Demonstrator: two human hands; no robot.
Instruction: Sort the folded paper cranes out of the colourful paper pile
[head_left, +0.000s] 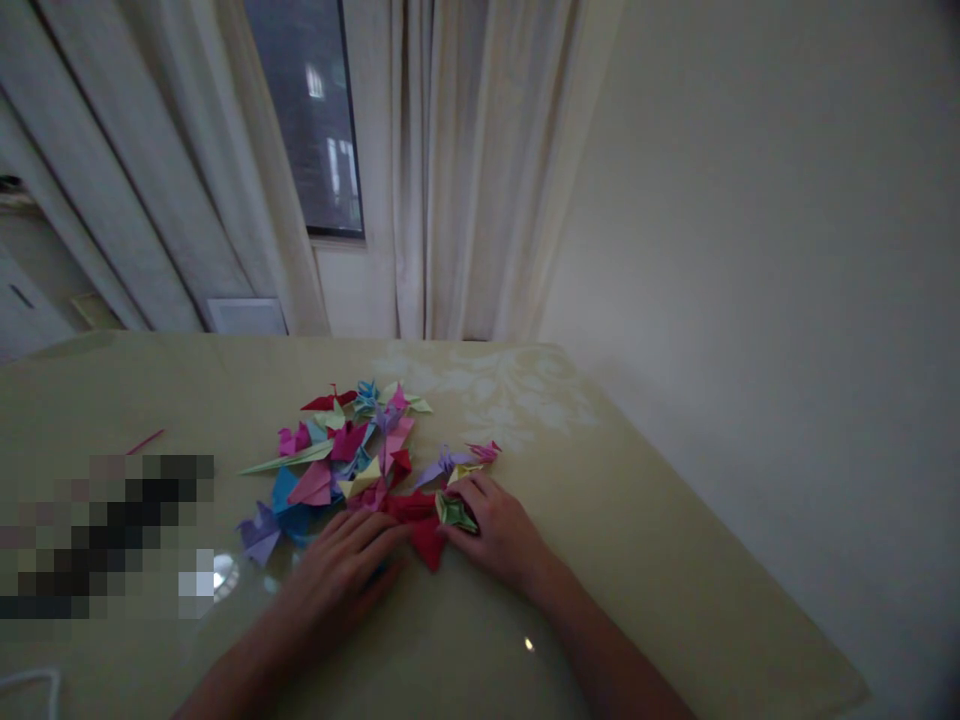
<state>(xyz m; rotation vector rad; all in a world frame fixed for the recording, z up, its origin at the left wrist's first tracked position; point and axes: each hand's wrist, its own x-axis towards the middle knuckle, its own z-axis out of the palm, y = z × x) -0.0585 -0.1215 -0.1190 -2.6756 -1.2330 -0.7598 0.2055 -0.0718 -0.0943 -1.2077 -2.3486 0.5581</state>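
A heap of folded paper cranes (330, 480) in pink, red, blue, purple, yellow and pale green lies on the table. My left hand (345, 565) rests palm down at the heap's near edge, its fingers stretched out and slightly blurred, touching the red and pink pieces. To its right, my right hand (499, 525) has thumb and fingers around a green folded paper piece (455, 512). Between both hands sits a red paper crane (427, 540). A purple crane (444, 466) and a pink one (484, 452) lie just beyond my right fingers. What is under my left palm is hidden.
The glossy table (637, 600) has a slanted right edge beside a pale wall (787, 250). Curtains (480, 170) and a window (311, 120) stand behind it. A pixelated dark patch covers something at left, near a thin pink stick (146, 441). A white cable (52, 680) lies lower left.
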